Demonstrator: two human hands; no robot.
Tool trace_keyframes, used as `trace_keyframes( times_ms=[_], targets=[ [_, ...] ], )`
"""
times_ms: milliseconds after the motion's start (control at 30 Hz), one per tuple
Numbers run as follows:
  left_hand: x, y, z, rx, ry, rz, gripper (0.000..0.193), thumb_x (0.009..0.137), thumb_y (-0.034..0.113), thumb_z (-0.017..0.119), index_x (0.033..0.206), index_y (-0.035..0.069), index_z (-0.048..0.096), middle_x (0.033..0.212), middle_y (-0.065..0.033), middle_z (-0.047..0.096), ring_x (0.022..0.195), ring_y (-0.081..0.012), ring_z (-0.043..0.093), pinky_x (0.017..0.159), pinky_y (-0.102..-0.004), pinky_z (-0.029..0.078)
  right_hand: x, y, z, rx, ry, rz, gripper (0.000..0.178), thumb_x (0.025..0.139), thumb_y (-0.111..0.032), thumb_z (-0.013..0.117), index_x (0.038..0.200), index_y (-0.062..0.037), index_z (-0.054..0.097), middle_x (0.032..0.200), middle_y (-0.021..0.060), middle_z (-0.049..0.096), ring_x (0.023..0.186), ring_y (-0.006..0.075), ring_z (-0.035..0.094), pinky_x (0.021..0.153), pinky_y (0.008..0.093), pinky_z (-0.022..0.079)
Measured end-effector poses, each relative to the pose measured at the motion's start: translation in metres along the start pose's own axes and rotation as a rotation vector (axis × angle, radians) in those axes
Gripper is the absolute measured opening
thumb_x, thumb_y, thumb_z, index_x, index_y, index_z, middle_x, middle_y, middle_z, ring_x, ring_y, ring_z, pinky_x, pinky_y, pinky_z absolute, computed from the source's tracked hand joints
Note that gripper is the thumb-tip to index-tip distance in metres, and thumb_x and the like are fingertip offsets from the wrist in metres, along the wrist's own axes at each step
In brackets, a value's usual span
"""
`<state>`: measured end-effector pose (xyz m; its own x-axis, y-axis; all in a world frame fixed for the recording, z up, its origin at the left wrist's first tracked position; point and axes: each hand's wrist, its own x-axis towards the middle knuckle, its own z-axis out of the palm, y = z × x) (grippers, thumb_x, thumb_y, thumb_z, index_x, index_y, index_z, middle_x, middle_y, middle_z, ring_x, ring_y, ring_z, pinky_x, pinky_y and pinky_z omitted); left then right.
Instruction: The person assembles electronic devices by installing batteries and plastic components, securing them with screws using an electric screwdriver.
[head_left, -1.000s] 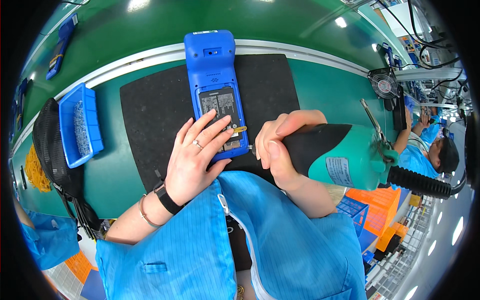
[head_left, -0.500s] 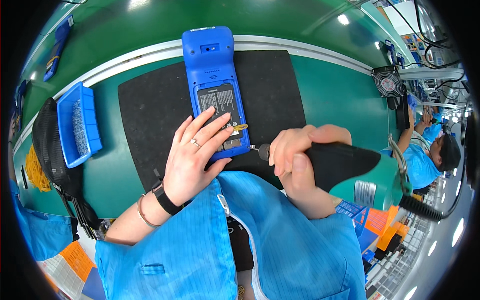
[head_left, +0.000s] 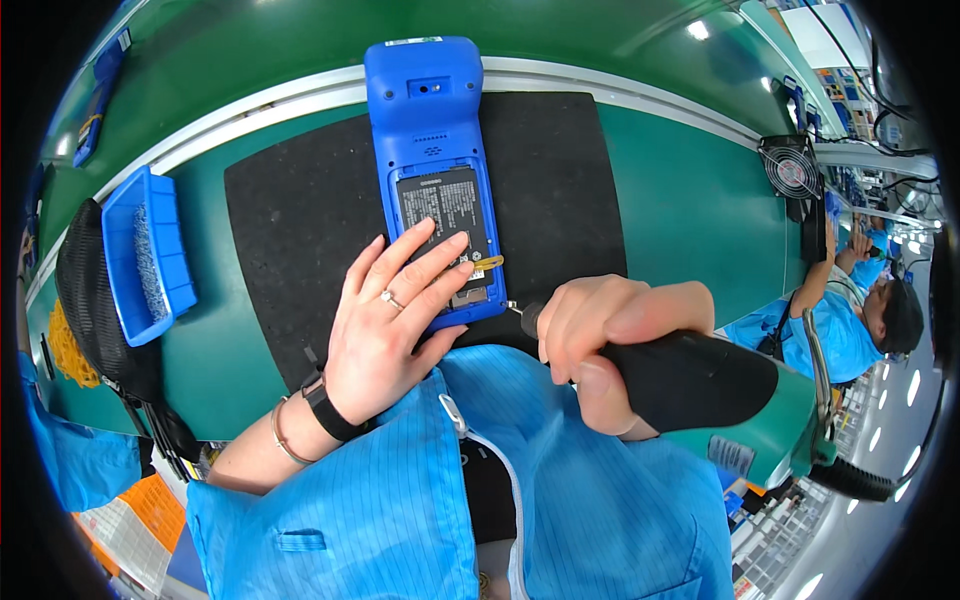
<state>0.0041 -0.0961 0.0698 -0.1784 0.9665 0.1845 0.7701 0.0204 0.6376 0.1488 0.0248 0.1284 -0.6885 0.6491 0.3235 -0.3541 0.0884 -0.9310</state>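
A blue handheld device (head_left: 425, 115) lies back side up on a black mat (head_left: 560, 190). In its open bay sits a black battery (head_left: 455, 198) with printed labelling. A yellowish band (head_left: 489, 263) crosses the bay's right edge. My left hand (head_left: 395, 310) rests over the device's lower part, fingers stretched out and thumb along the near edge. My right hand (head_left: 610, 335) is wrapped round a green and black electric screwdriver (head_left: 700, 385), held nearly level. Its bit points left, beside the device's near right corner; a small bright piece shows at the tip, and contact is hard to make out.
On the left stand a blue bin (head_left: 183, 290) of small silvery parts, a black mesh bag (head_left: 90, 290) and yellow bands (head_left: 70, 340). A small fan (head_left: 790, 167) stands at the right end of the green bench (head_left: 690, 200). A co-worker in blue (head_left: 850, 330) sits beyond.
The screwdriver's body has swung down towards me, with its bit still close to the device's corner. My left hand keeps its place on the device. The whole view has shifted slightly.
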Motion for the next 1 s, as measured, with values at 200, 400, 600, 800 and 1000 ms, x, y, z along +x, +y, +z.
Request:
trace_keyframes(
  times_ms=[200,400,600,800,1000],
  targets=[
    [-0.001,-0.002,-0.001,-0.01,-0.007,0.003,0.052,0.063,0.011,0.076,0.113,0.01,0.06,0.132,-0.0036,0.051,0.128,-0.0247,0.041,0.103,-0.0473,0.032,0.006,0.011,0.007,-0.01,-0.017,-0.091,0.034,0.056,0.018,0.063,0.083,-0.0008,0.053,0.063,0.0096,0.057,0.052,0.0186,0.057,0.05,0.0273,0.046],
    [-0.002,-0.001,-0.002,-0.006,-0.007,-0.001,0.053,0.062,0.01,0.076,0.113,0.01,0.06,0.131,-0.0039,0.051,0.128,-0.0249,0.041,0.104,-0.0476,0.031,0.004,0.013,0.002,-0.002,-0.085,-0.134,0.034,0.06,0.017,0.062,0.087,0.0,0.051,0.065,0.0099,0.056,0.054,0.0164,0.057,0.051,0.0269,0.046],
    [-0.002,-0.002,0.0,-0.028,0.01,0.019,0.059,0.059,0.008,0.078,0.115,0.009,0.059,0.13,-0.0066,0.052,0.129,-0.0304,0.04,0.104,-0.0496,0.031,0.003,-0.001,-0.004,0.139,-0.018,-0.004,0.027,0.078,0.013,0.052,0.098,-0.0022,0.041,0.065,0.0079,0.051,0.055,0.0138,0.051,0.051,0.0263,0.042],
    [-0.003,0.0,0.0,-0.023,0.031,0.01,0.054,0.06,0.009,0.077,0.112,0.01,0.061,0.131,-0.0039,0.052,0.128,-0.0247,0.041,0.104,-0.0462,0.032,0.004,-0.011,-0.008,0.171,0.054,-0.016,0.022,0.085,0.001,0.057,0.099,-0.0069,0.042,0.065,0.0068,0.051,0.054,0.0143,0.05,0.055,0.0315,0.045],
    [-0.004,-0.003,0.0,-0.035,0.018,0.027,0.062,0.058,0.007,0.079,0.117,0.008,0.058,0.132,-0.007,0.051,0.129,-0.0297,0.039,0.105,-0.0482,0.031,0.004,-0.013,-0.002,0.236,0.104,-0.026,0.028,0.085,0.0,0.058,0.108,-0.007,0.043,0.064,0.0063,0.052,0.055,0.0149,0.051,0.058,0.0327,0.046]
  ],
)
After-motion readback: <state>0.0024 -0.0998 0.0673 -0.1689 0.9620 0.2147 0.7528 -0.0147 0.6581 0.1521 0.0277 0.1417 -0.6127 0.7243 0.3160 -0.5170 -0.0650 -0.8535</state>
